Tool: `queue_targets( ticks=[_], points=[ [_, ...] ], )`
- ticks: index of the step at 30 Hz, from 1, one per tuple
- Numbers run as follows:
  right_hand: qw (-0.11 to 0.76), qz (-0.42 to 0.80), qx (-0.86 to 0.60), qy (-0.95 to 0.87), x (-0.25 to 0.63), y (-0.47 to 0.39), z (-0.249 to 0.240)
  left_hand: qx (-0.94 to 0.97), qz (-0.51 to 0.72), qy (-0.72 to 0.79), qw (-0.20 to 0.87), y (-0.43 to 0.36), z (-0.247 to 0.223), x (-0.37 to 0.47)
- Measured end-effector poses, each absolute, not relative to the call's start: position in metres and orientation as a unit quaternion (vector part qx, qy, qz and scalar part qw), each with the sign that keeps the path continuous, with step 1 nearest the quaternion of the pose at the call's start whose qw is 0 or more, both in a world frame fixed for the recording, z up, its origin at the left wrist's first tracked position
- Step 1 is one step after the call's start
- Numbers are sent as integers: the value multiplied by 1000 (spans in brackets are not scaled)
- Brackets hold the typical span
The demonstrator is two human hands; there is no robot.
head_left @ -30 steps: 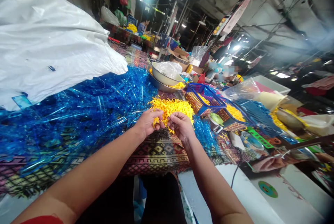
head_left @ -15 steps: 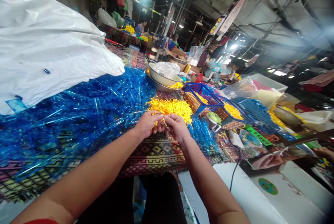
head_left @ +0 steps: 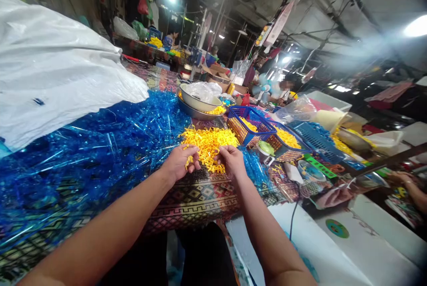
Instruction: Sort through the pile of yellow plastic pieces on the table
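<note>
A heap of small yellow pieces (head_left: 213,139) lies on the patterned cloth (head_left: 200,195) in front of me. My left hand (head_left: 180,161) is at the heap's left edge, its fingers curled round a few yellow pieces. On the right side of the heap, my right hand (head_left: 231,159) has thumb and forefinger pinched together; whatever lies between those fingertips is too small to make out. The two hands are apart, with yellow pieces visible between them. Shiny blue strips (head_left: 126,130) spread out on the left.
A white sheet (head_left: 60,63) covers the far left. Behind the heap stand stacked bowls (head_left: 200,101). Blue baskets (head_left: 250,128) with yellow pieces and a lidded cup (head_left: 265,151) are on the right. A co-worker's arm (head_left: 408,188) shows at the far right.
My hands were together over the heap's front edge and have moved apart, left hand leftward, right hand rightward. The whole view has shifted slightly.
</note>
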State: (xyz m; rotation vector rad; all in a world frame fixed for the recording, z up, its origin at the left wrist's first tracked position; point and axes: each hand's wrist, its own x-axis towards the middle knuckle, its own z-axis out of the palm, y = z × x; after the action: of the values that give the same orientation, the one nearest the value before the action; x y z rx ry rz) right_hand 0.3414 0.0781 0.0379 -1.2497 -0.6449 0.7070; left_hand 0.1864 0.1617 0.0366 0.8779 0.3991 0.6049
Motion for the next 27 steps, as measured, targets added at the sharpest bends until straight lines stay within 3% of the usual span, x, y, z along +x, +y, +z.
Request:
queue_targets(
  ticks=[11, 27],
  points=[
    [706, 242, -604, -280, 367, 80, 22, 373, 280, 182, 866, 165, 36, 187],
    [727, 453, -461, -234, 348, 62, 40, 383, 251, 203, 865, 162, 34, 186]
  ],
)
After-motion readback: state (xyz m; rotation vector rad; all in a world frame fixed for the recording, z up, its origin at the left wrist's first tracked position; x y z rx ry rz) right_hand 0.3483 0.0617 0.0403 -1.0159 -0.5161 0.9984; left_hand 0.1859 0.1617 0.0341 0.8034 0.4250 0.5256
